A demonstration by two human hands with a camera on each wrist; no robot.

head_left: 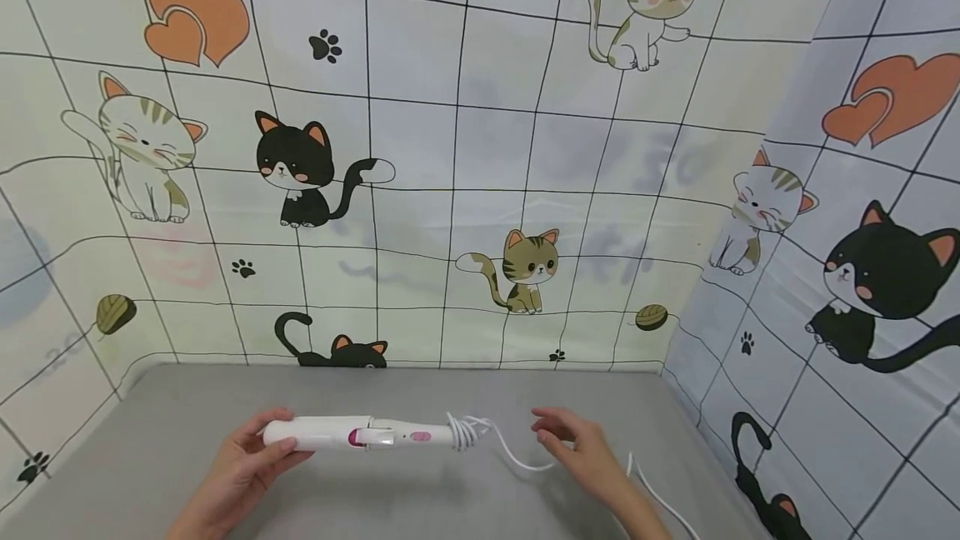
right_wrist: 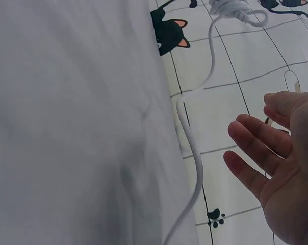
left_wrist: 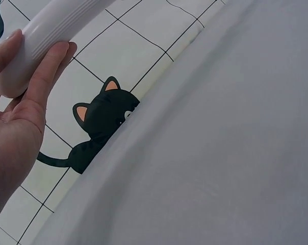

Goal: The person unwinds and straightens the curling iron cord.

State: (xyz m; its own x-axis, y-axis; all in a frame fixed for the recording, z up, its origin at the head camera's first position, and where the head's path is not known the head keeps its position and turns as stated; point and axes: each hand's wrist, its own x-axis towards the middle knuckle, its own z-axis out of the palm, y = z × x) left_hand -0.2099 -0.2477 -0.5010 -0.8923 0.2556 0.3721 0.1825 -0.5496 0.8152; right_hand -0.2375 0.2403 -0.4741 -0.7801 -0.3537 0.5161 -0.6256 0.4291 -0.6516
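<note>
My left hand (head_left: pixel 243 461) grips the left end of a white curling iron (head_left: pixel 330 433), thumb in front and fingers behind. The iron is held level above the table and has a pink oval panel and a small lever on its body. A white power cord (head_left: pixel 512 455) is coiled round its right end, then trails off to the right. In the left wrist view, fingers wrap the ridged, rounded white end (left_wrist: pixel 47 33). My right hand (head_left: pixel 585 448) hovers beside the loose cord, fingers apart and loosely bent, holding nothing. The right wrist view shows the cord (right_wrist: pixel 197 163) apart from that hand.
A grey cloth-covered table (head_left: pixel 390 498) lies below both hands. Behind it stands a tile-patterned wall covering (head_left: pixel 412 273) with cartoon cats, meeting a similar side wall (head_left: pixel 787 315) at the right. The cord runs past the right forearm toward the front edge.
</note>
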